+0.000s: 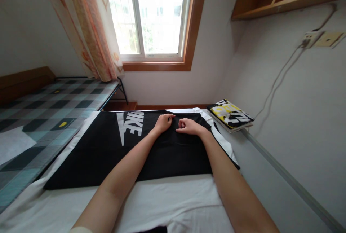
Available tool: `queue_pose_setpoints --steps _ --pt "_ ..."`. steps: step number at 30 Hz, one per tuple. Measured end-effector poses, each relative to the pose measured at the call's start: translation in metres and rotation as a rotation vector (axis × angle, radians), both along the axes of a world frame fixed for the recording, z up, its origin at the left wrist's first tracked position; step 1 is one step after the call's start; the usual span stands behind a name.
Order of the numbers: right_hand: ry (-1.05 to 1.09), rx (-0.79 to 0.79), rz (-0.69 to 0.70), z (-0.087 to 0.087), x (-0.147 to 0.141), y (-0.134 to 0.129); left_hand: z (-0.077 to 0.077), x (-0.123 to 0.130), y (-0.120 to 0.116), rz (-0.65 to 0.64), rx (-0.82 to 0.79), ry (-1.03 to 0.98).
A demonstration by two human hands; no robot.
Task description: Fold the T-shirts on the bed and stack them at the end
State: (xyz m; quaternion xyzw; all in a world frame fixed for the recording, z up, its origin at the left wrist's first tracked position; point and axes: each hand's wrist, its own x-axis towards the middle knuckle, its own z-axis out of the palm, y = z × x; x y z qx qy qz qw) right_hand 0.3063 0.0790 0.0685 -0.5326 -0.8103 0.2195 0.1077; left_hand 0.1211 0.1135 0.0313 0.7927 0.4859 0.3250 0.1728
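Observation:
A black T-shirt point(92, 153) with a white NIKE print lies spread sideways, apparently folded lengthwise, on a white sheet point(173, 197). Its printed part is to the left. My left hand point(163, 123) is closed, its fingertips pinching the shirt near the far edge, just right of the lettering. Close beside it, my right hand point(190, 126) has curled fingers and a thumb pressed to the same cloth. Small creases run through the fabric around both hands. My forearms cover part of the shirt's middle and right end.
A folded black, white and yellow printed cloth point(229, 114) sits at the far right corner by the wall. On the left stands a bed with a checked cover point(81, 105). Ahead are a curtain point(89, 27) and a window point(159, 16); a cable point(275, 81) hangs on the right wall.

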Motion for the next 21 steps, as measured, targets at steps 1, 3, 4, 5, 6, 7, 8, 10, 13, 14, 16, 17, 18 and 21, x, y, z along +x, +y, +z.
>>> queue_pose_setpoints --steps 1,3,4,5,6,7,8,10,13,14,16,17,18,21 --pt "-0.018 -0.043 0.017 0.003 -0.001 -0.001 -0.001 0.000 0.001 0.006 0.004 0.006" --pt "-0.046 -0.103 0.042 0.008 -0.001 -0.003 -0.003 -0.001 0.001 0.009 0.012 0.031" --pt "-0.055 -0.127 0.052 0.010 0.000 -0.004 -0.003 -0.001 0.001 0.006 0.014 0.043" --pt "-0.066 -0.149 0.061 0.011 0.000 -0.005 -0.003 -0.001 0.002 0.000 0.016 0.052" --pt "-0.077 -0.168 0.066 0.012 0.000 -0.006 -0.003 -0.001 0.002 -0.007 0.019 0.056" --pt "-0.090 -0.179 0.066 0.013 0.000 -0.006 -0.004 -0.001 0.002 -0.015 0.022 0.057" --pt "-0.104 -0.187 0.067 0.014 0.000 -0.007 -0.004 -0.001 0.002 -0.021 0.024 0.055" --pt "-0.133 -0.198 0.070 0.016 -0.001 -0.008 -0.004 -0.001 0.002 -0.026 0.024 0.051" --pt "-0.172 -0.211 0.065 0.019 -0.004 -0.010 -0.004 -0.001 0.003 -0.024 0.015 0.041" --pt "-0.178 -0.211 0.063 0.020 -0.004 -0.011 -0.004 -0.001 0.004 -0.019 0.009 0.035" --pt "-0.173 -0.208 0.060 0.022 -0.004 -0.012 -0.004 -0.001 0.005 -0.007 -0.008 0.024" --pt "-0.166 -0.206 0.061 0.023 -0.004 -0.012 -0.005 -0.001 0.005 0.001 -0.016 0.019" --pt "-0.159 -0.202 0.063 0.023 -0.003 -0.011 -0.005 -0.001 0.005 0.008 -0.024 0.017" --pt "-0.157 -0.197 0.070 0.023 0.000 -0.010 -0.006 -0.001 0.005 0.009 -0.022 0.021"
